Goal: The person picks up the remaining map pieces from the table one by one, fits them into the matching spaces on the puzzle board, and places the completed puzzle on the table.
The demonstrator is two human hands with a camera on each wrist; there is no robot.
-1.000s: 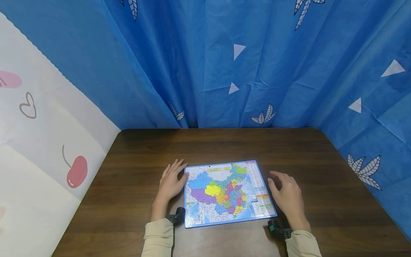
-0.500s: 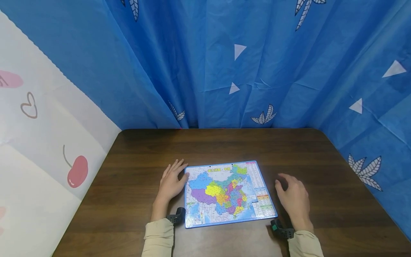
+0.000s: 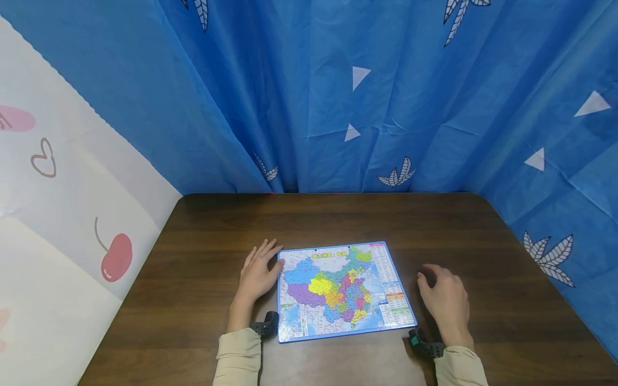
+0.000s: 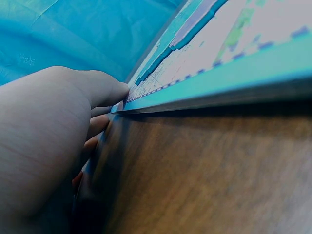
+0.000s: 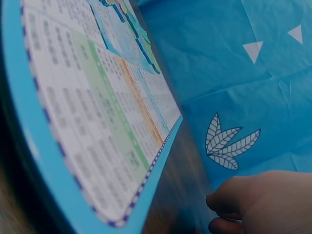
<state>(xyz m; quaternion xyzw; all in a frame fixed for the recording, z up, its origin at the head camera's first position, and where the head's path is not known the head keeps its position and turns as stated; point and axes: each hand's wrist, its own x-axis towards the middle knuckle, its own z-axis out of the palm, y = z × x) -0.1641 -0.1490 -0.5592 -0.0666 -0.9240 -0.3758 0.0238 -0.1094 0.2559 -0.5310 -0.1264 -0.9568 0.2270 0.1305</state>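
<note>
A map puzzle board [image 3: 333, 332] with a blue rim and coloured map pieces lies flat on the wooden table. My left hand [image 3: 257, 275] is at its left edge, fingers spread and relaxed, the thumb touching the rim. In the left wrist view the left thumb [image 4: 105, 87] meets the board's edge [image 4: 204, 92], and the other fingers lie partly hidden beyond it. My right hand [image 3: 445, 300] is apart from the board, just past its right side, fingers loosely bent and holding nothing. The right wrist view shows a gap between the right hand [image 5: 263, 204] and the board [image 5: 112, 146].
The brown wooden table [image 3: 318, 217] runs back to a blue curtain [image 3: 328, 107]. A white printed cloth [image 3: 63, 214] borders its left side. Dark wrist cameras are worn on both wrists, the left camera [image 3: 266, 325] close to the board's left edge.
My right hand has moved to the right, away from the board's right edge. The left hand and the board look unmoved.
</note>
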